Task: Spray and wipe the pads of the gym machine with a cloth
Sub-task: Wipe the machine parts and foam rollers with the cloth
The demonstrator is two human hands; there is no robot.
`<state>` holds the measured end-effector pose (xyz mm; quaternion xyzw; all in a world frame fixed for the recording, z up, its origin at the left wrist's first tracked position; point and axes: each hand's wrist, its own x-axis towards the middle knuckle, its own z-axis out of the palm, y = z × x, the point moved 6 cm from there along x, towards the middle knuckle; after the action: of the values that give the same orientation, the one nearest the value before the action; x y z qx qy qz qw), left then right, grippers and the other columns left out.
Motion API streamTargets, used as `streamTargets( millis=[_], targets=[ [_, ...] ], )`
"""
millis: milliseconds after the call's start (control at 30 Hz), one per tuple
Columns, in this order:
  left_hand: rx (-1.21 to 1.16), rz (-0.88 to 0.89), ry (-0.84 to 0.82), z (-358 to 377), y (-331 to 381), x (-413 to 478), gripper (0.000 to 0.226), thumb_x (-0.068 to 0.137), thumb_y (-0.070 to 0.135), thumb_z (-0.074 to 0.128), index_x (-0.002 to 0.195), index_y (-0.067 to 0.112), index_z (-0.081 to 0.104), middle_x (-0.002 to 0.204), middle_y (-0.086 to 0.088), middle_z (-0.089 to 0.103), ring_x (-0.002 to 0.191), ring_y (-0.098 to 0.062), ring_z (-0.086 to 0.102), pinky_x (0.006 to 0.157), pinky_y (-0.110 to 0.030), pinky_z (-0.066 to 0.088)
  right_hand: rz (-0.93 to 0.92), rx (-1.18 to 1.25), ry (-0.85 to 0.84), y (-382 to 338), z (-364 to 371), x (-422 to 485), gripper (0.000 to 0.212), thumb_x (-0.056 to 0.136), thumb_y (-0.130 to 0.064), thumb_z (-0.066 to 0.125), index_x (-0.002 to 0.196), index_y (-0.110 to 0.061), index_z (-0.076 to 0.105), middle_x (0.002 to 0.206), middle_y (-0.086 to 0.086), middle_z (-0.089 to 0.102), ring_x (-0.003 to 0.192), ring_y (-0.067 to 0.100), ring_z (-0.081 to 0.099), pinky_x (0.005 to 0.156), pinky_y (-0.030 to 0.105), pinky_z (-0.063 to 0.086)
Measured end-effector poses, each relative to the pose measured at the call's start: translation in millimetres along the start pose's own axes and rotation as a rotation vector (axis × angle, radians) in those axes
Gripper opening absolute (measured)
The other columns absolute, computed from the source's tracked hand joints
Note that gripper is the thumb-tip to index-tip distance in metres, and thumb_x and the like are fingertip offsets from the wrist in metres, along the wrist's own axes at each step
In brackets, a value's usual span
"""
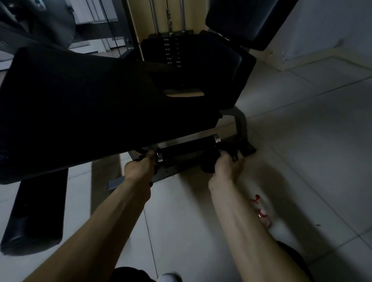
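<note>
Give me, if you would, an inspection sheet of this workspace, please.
Surface: pale tiled floor, dimly lit.
Job's things: black foam roller below seat pad; dark cloth; blurred white-and-red item, apparently the spray bottle, on the floor.
Clutter: nothing seen.
Grippers: left hand grips at the roller's left end; right hand holds the cloth near its right end.
Cables: thin cable, upper left.
Surroundings: weight stack, wall.

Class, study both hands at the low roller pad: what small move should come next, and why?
Probably slide the dark cloth in the right hand leftward along the roller pad: it sits by the pad's right end, the left hand at the other.
</note>
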<state>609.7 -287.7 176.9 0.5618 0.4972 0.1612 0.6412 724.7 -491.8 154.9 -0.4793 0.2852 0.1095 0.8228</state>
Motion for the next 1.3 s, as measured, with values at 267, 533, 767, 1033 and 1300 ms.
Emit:
streamTargets(
  millis=[267, 533, 767, 1033, 1300],
  targets=[
    [0.009, 0.029, -0.005, -0.6, 1.0, 1.0, 0.038, 0.098, 0.038, 0.067, 0.115, 0.004, 0.063, 0.103, -0.012, 0.070, 0.087, -0.024, 0.066, 0.069, -0.035, 0.052, 0.151, -0.190, -0.370, 83.2, 55.3, -89.1, 0.043, 0.107, 0.002, 0.041, 0.150, -0.004, 0.044, 0.140, 0.009, 0.056, 0.116, 0.020, 0.059, 0.066, 0.005, 0.048],
    [-0.028, 0.069, -0.070, 0.9, 2.0, -1.3, 0.039, 0.101, 0.034, 0.062, 0.127, 0.004, 0.060, 0.101, 0.000, 0.065, 0.089, -0.015, 0.058, 0.074, -0.031, 0.041, 0.233, 0.137, -0.265, 43.4, 34.0, -4.7, 0.033, 0.105, -0.007, 0.040, 0.077, -0.016, 0.053, 0.053, -0.004, 0.053, 0.041, 0.008, 0.050, 0.038, 0.017, 0.039],
    [0.001, 0.126, -0.051, 6.4, 7.2, -5.7, 0.026, 0.104, 0.032, 0.058, 0.109, 0.007, 0.053, 0.086, 0.001, 0.056, 0.076, -0.012, 0.050, 0.070, -0.030, 0.040, 0.301, -0.216, -0.468, 69.4, 47.8, -49.2, 0.021, 0.103, -0.005, 0.048, 0.093, -0.019, 0.060, 0.083, 0.005, 0.063, 0.071, 0.018, 0.059, 0.060, 0.026, 0.047],
    [0.011, 0.107, -0.110, -3.9, 4.9, 3.1, 0.040, 0.099, 0.033, 0.066, 0.123, 0.001, 0.062, 0.110, -0.005, 0.068, 0.086, -0.012, 0.059, 0.065, -0.022, 0.040, -0.697, -0.599, -0.180, -72.5, -3.0, -9.8, 0.028, 0.092, 0.001, 0.065, 0.111, -0.018, 0.061, 0.111, 0.003, 0.068, 0.099, 0.019, 0.066, 0.079, 0.022, 0.050],
    [0.025, 0.111, -0.100, -6.4, 10.8, -7.7, 0.040, 0.100, 0.034, 0.065, 0.124, 0.003, 0.063, 0.119, -0.010, 0.069, 0.090, -0.016, 0.059, 0.065, -0.023, 0.042, -1.095, -1.888, -0.784, -56.9, 107.5, -20.5, 0.022, 0.104, -0.022, 0.049, 0.115, -0.028, 0.067, 0.103, -0.001, 0.065, 0.092, 0.023, 0.064, 0.072, 0.040, 0.055]
  ],
)
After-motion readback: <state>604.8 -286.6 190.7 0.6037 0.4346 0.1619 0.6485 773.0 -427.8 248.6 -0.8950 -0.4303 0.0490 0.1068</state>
